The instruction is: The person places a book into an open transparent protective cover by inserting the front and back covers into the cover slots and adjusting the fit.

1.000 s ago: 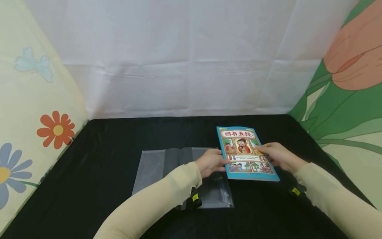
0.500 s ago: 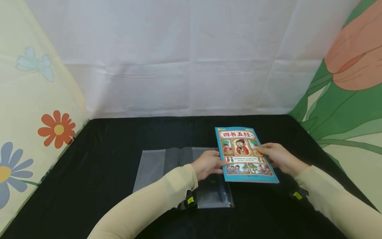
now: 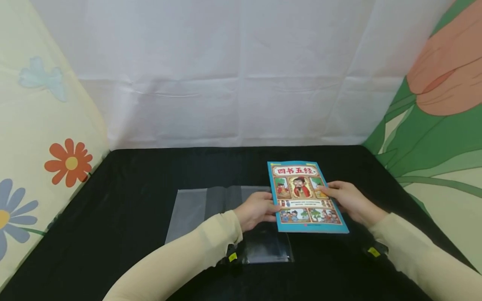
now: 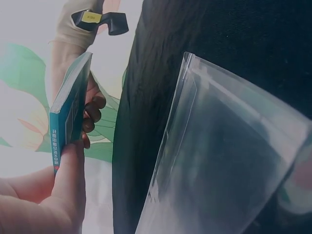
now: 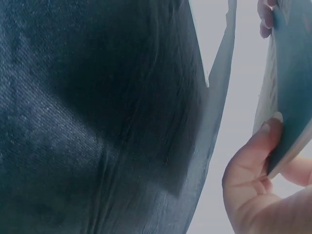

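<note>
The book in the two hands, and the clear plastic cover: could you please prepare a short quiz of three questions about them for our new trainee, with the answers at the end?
1. True or false: the left hand and the right hand both hold the book.

2. Multiple choice: what colour is the border around the front of the book?
A. Orange
B. Blue
C. Black

3. Fill in the missing word: of the two hands, the ____ one is nearer to the clear plastic cover on the black cloth.

Key:
1. True; each hand grips one side of the book.
2. B.
3. Left.
</note>
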Tool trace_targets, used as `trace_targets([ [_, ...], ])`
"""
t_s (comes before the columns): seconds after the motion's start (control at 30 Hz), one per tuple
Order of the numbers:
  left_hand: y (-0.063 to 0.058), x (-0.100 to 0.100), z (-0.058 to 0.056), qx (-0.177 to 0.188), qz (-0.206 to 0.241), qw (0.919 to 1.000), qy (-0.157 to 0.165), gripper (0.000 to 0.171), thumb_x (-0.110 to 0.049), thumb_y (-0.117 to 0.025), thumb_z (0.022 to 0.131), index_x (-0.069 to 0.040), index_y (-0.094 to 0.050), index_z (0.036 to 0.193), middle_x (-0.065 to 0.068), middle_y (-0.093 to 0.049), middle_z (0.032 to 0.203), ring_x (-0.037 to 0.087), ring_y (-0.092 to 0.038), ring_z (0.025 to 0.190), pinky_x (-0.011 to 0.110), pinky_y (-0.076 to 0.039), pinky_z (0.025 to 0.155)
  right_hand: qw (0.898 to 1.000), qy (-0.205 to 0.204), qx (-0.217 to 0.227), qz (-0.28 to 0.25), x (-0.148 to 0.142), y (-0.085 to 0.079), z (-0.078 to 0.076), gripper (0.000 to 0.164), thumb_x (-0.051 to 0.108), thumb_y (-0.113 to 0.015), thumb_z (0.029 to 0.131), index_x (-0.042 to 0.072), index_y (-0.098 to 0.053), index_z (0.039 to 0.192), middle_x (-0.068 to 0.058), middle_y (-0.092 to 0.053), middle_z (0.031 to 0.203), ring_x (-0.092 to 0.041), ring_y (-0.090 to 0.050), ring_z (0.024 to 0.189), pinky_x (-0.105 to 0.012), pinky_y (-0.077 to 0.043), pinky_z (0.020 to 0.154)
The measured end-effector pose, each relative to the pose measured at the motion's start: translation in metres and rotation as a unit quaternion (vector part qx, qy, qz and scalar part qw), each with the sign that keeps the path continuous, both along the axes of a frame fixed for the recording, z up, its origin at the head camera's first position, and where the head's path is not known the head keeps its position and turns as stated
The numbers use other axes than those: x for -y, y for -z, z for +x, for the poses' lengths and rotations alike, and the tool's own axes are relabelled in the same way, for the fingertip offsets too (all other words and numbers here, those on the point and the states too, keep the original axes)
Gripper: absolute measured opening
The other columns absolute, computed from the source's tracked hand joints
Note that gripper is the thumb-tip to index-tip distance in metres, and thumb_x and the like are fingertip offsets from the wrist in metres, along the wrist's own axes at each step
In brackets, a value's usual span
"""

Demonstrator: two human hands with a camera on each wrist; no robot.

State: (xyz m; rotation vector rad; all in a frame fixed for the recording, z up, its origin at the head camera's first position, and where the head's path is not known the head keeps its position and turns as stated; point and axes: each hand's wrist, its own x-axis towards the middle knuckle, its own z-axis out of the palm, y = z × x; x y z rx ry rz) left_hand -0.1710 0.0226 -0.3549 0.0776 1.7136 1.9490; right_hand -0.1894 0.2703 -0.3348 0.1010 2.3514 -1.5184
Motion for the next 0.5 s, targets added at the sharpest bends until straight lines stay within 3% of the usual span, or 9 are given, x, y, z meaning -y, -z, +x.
trace_targets([
  [0.5, -0.013, 0.01, 0.012, 0.001, 0.008, 0.9999, 0.009, 0.022, -0.005, -0.052, 0.09, 0.003, -0.055, 0.11, 0.013, -0.064, 0.096, 0.022, -0.062, 0.088, 0.036, -0.05, 0.078, 1.0, -0.004, 0.001, 0.009, 0.004, -0.015, 0.011, 0.06, 0.037, -0.047, 0.095, -0.011, -0.031, 0.128, -0.002, -0.061, 0.083, -0.017, -0.061, 0.072, -0.032, -0.051, 0.064],
])
